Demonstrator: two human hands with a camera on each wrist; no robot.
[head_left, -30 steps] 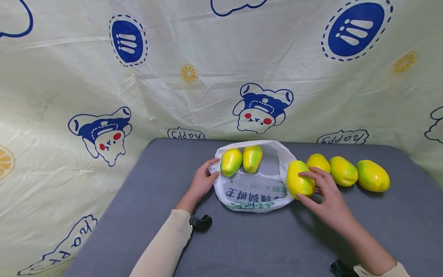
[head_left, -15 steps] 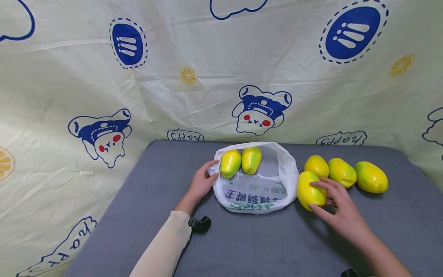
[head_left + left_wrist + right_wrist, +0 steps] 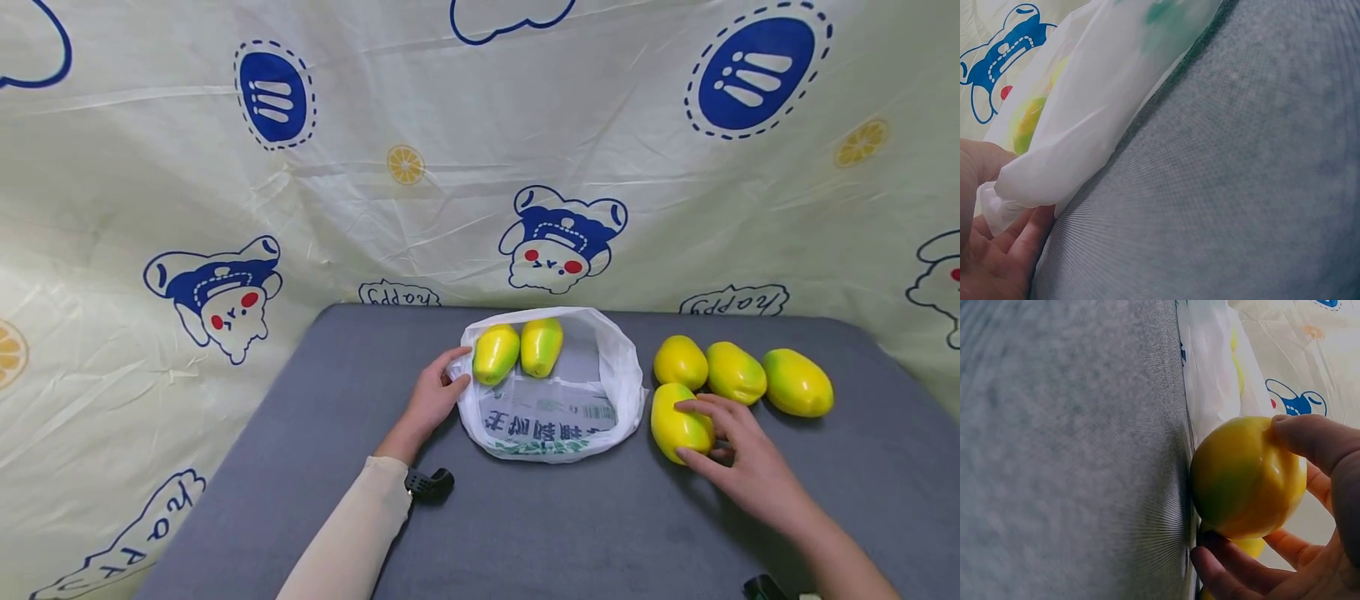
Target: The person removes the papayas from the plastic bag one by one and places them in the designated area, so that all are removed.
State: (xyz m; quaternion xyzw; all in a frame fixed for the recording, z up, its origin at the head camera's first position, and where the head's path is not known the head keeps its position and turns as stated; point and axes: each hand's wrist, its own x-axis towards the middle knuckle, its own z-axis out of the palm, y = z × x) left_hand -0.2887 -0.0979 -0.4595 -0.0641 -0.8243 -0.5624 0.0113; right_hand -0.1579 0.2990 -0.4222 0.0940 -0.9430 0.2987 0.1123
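Observation:
A white plastic bag [image 3: 626, 367] lies on the table with its mouth wide, and two glossy yellow-green fruits [image 3: 497, 354] rest inside at its back left. My left hand [image 3: 435, 393] pinches the bag's left edge between thumb and fingers; the left wrist view shows the film bunched there. To the right of the bag, my right hand [image 3: 738, 446] grips another yellow-green fruit [image 3: 681, 423], thumb on one side and fingers on the other. That fruit [image 3: 1244, 478] sits at or very near the table surface in the right wrist view. The exact kind of fruit is unclear.
Behind the right hand, three more yellow-green fruits [image 3: 735, 372] lie in a row on the grey table [image 3: 555, 533]. A pale printed sheet [image 3: 420, 225] hangs behind the table's back edge. Printed lettering shows within the bag's mouth.
My right hand has carried its fruit from the bag's right rim toward the right and nearer to me, down beside the row. The left hand stays on the bag's edge.

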